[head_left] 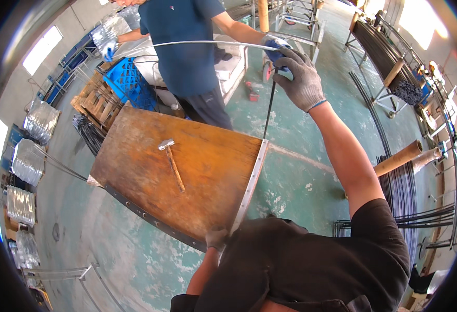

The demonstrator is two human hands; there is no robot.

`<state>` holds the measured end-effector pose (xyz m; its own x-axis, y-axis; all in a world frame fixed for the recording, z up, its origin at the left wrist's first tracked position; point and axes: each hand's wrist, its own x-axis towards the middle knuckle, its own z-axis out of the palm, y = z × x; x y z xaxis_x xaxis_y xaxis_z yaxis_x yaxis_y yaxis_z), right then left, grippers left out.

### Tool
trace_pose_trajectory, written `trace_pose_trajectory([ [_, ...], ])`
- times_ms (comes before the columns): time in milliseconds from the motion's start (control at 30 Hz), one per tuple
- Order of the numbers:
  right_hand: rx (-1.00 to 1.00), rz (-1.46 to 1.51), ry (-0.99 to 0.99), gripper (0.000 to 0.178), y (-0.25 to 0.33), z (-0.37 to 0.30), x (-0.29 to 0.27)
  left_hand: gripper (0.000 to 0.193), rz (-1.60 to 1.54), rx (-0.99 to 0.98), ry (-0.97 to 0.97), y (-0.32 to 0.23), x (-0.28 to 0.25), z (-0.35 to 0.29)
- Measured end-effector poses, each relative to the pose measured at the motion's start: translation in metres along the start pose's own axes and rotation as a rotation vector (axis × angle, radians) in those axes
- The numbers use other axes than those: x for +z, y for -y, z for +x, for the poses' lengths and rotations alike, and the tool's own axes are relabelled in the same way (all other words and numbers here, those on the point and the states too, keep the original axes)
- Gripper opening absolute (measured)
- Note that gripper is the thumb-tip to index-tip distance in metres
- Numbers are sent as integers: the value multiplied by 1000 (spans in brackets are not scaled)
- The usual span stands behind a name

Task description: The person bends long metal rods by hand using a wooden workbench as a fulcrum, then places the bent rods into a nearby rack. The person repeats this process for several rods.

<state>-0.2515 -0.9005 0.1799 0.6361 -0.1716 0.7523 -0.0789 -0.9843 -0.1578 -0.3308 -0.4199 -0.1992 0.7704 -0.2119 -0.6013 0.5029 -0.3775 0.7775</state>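
My right hand (302,79), in a grey knitted glove with a blue cuff, is raised beyond the table's far right corner. Its thumb and fingers close around the top of a thin dark metal rod (271,109), which slopes down toward that corner. A pale, slightly bowed rod (202,42) runs left from the same spot; whether the two are one bent piece I cannot tell. A co-worker's blue-gloved hand (275,46) touches my fingertips there. My left hand (217,237), also gloved, rests at the table's near right corner, its fingers blurred. A hammer (172,165) lies on the brown tabletop (213,171).
The co-worker (181,57) stands across the table, the other gloved hand (109,50) out left by a blue plastic crate (129,83). Wooden pallets (96,101) stand beside it. Racks of long dark rods (379,44) and cardboard tubes (399,157) are at right.
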Motion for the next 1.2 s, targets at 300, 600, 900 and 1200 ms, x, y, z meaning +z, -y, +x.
trace_pose_trajectory([
  [300, 51, 13, 35, 35, 16, -2, 7, 23, -132, -100, 50, 9, -9, 4],
  [600, 14, 46, -26, 34, 20, -1, 11, 16, 70, -27, 48, 23, -4, 13],
  [900, 65, 155, -75, 40, 31, -34, 0, 17, -147, -98, 70, 33, -8, 19],
  [1200, 442, 179, 501, 38, 10, -299, 13, 15, -179, -77, 63, 4, -11, 3],
])
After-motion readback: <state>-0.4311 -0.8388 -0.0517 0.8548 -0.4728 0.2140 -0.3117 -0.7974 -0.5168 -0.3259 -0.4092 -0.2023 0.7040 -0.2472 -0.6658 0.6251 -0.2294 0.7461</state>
